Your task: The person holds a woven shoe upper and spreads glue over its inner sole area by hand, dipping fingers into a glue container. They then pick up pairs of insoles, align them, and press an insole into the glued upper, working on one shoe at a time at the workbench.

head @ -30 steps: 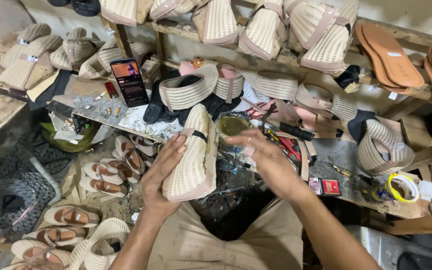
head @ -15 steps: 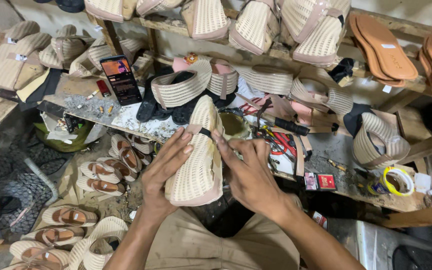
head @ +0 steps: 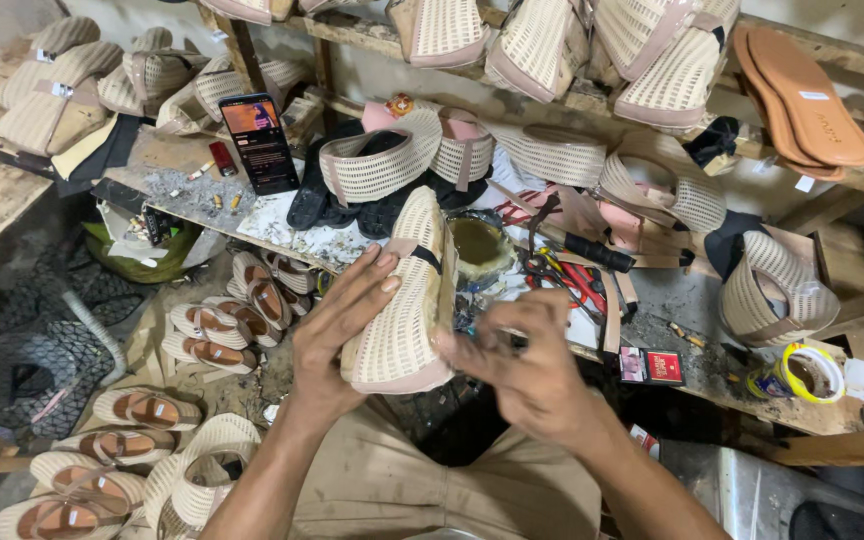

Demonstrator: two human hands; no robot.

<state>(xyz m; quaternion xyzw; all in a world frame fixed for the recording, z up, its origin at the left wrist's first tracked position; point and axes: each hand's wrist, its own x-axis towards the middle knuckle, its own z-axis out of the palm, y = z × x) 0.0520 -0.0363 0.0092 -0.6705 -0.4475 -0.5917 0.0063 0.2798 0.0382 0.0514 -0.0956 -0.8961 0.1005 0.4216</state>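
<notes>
A cream woven shoe upper with a pink edge and a short black strap stands upright in front of me. My left hand grips its left side, fingers spread along the mesh. My right hand is against the shoe's right edge, fingers curled and blurred; whether it holds a small tool is unclear. Just behind the shoe sits a round tin of brownish glue on the workbench.
A lit phone leans at the bench's left. Pliers and red-handled tools lie right of the tin, a yellow-rimmed pot farther right. Woven uppers and tan insoles fill the shelves. Finished sandals cover the floor at left.
My right hand has come in from the bench to the shoe's right edge. The left hand has kept its hold, and the shoe has tilted slightly.
</notes>
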